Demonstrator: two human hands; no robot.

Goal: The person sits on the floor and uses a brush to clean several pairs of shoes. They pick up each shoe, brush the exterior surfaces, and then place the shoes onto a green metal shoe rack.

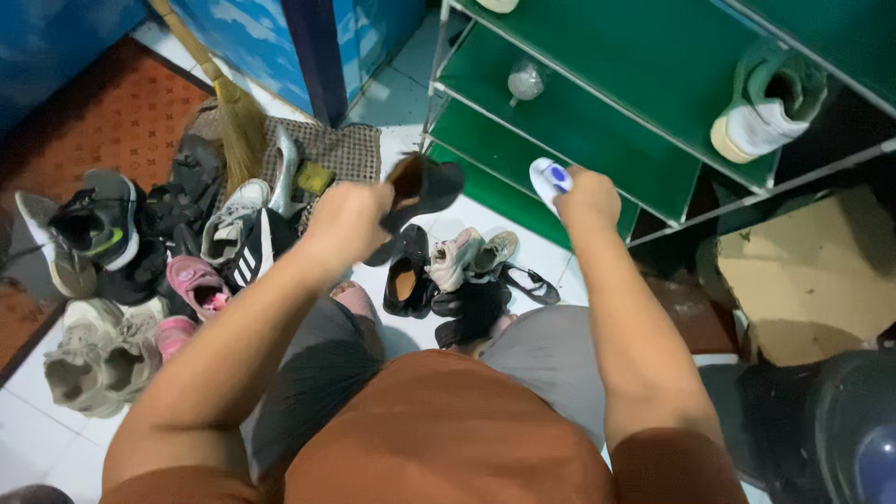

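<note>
My left hand [347, 217] is clenched on a black shoe [422, 187], held raised above the shoes on the white tile floor [37, 420]. My right hand [586, 198] grasps a white brush with a blue spot [549, 177], just before the lowest green shelf of the shoe rack [569, 112]. A pale green sneaker [767, 98] sits on an upper shelf, and a broom [233, 112] leans over the shoe pile at left.
</note>
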